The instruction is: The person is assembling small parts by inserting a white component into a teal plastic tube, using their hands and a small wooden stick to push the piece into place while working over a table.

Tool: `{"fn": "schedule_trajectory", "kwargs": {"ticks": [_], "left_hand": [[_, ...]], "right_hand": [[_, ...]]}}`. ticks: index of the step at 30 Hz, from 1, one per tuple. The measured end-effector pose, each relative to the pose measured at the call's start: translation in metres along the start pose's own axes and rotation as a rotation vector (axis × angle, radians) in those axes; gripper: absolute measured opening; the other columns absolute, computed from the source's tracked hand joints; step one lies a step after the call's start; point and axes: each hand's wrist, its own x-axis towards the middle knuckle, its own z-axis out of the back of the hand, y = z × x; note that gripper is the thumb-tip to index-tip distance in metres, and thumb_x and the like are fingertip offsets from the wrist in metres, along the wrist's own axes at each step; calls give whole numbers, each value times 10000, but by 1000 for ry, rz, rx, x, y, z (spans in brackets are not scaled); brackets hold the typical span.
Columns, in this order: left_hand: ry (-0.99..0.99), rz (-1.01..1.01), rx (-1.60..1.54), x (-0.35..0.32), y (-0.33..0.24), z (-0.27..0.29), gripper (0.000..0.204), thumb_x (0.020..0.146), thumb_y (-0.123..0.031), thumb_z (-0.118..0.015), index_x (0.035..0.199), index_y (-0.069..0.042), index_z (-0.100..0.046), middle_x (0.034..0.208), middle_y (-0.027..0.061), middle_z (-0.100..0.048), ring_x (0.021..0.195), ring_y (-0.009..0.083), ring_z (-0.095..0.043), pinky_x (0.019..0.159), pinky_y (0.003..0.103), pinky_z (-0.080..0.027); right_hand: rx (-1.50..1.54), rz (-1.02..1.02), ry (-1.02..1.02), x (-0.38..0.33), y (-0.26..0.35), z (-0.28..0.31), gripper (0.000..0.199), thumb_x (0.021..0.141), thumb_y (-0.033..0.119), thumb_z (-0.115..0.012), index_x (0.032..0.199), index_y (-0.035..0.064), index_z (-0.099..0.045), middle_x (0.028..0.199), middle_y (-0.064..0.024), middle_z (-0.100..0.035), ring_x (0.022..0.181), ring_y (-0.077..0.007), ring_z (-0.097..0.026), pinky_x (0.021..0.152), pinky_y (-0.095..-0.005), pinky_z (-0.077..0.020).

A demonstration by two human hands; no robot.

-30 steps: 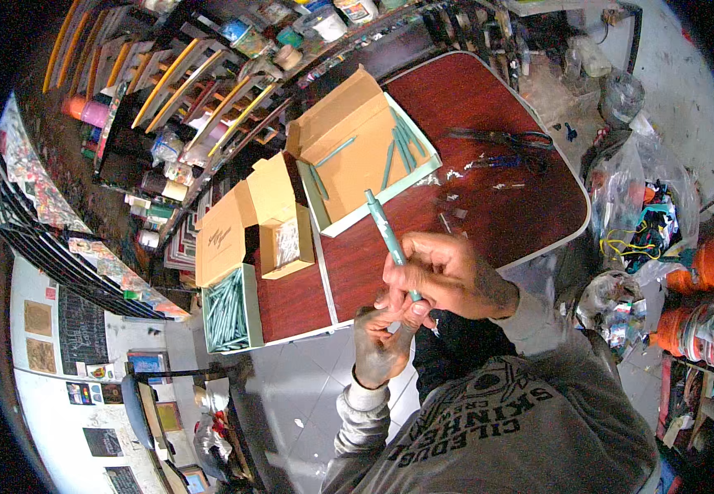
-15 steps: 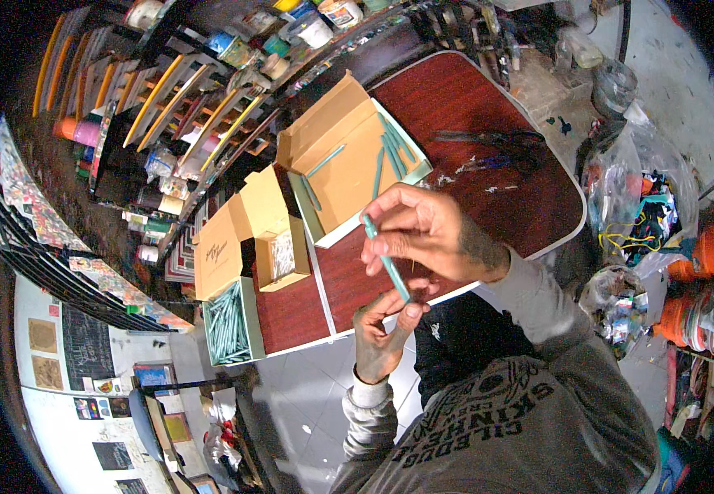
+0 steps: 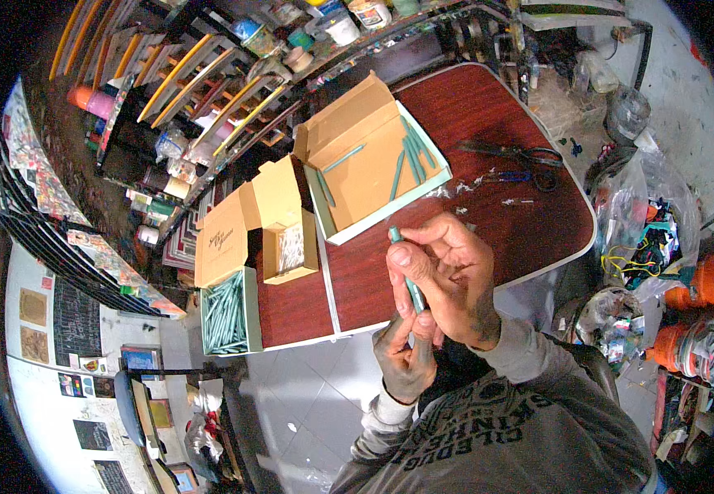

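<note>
A thin green stick is held over the near edge of the dark red table. My right hand wraps around its upper half, thumb near the top end. My left hand pinches its lower end just below. Beyond the hands lies an open cardboard box with several green sticks loose inside. At the table's left corner a green box is packed full of the same sticks, and a small cardboard box holds white scraps.
Black scissors lie on the table's right part, with white shavings scattered in front of the big box. Shelves with jars and yellow strips rise behind. Bags, orange spools and clutter fill the floor at right.
The stick has tipped from pointing up-left to nearly upright, and my right hand has slid down and right along it, closer to my body. My left hand keeps its hold at the bottom.
</note>
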Motion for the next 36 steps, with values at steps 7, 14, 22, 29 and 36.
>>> {"fn": "schedule_trajectory", "kwargs": {"ticks": [7, 14, 22, 29, 36], "left_hand": [[-33, 64, -91, 6, -21, -10, 368, 1079, -318, -442, 1172, 4, -594, 690, -8, -539, 562, 58, -444, 510, 223, -357], [48, 173, -455, 6, -19, -4, 422, 1080, -403, -406, 989, -15, -546, 683, -6, -460, 570, 80, -443, 520, 240, -405], [50, 182, -479, -1, -15, -3, 428, 1067, -434, -429, 951, -35, -532, 679, -15, -435, 558, 68, -398, 494, 227, -359], [14, 165, -447, 1, -19, -3, 382, 1066, -375, -471, 988, -12, -561, 733, -9, -482, 610, 64, -407, 537, 221, -331], [-60, 155, -383, 1, -17, -7, 329, 1059, -316, -514, 1001, 1, -583, 796, -6, -535, 660, 57, -449, 556, 217, -334]], "right_hand": [[-11, 98, 54, 2, 9, -1, 213, 976, 7, -578, 1162, -16, -476, 822, -161, -631, 611, -149, -640, 492, -279, -502], [120, -44, 6, 0, 12, -17, 272, 1004, 44, -537, 1212, 39, -362, 1013, -269, -648, 820, -297, -718, 681, -395, -631], [106, -91, 91, 0, 16, -14, 306, 981, 35, -532, 1220, -7, -346, 1033, -231, -643, 769, -240, -695, 660, -355, -597], [97, -63, 80, -3, 15, -13, 309, 971, 45, -575, 1227, -25, -416, 960, -186, -647, 672, -178, -656, 605, -314, -559], [-16, 41, 44, -5, 10, -13, 218, 977, 3, -554, 1152, -18, -425, 873, -200, -622, 615, -155, -617, 586, -313, -528]]}}
